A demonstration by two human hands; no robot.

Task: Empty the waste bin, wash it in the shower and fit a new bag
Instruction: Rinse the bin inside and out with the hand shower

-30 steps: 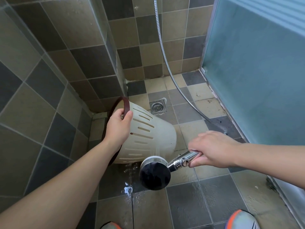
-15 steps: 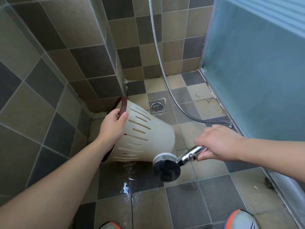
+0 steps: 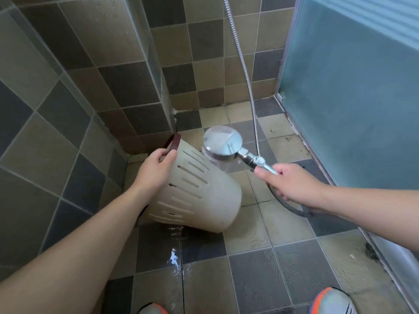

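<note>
A cream slotted waste bin (image 3: 204, 196) with a dark brown rim lies tilted on its side above the wet shower floor, mouth toward the left wall, base toward me. My left hand (image 3: 156, 171) grips its rim. My right hand (image 3: 292, 186) holds the chrome handle of the shower head (image 3: 223, 140), which hovers just above the bin's upper side, its back toward me and spray face pointing down at the bin. Water appears to fall from it onto the bin. The bin's inside is hidden.
The metal shower hose (image 3: 240, 55) runs down the back wall and loops under my right hand. Tiled walls close in on the left and back; a frosted glass door (image 3: 353, 91) stands on the right. A puddle (image 3: 174, 257) lies below the bin. My shoes show at the bottom edge.
My right hand has swung the shower head from below the bin's base up and over to its upper side, turning the face downward. The bin stays tilted in my left hand.
</note>
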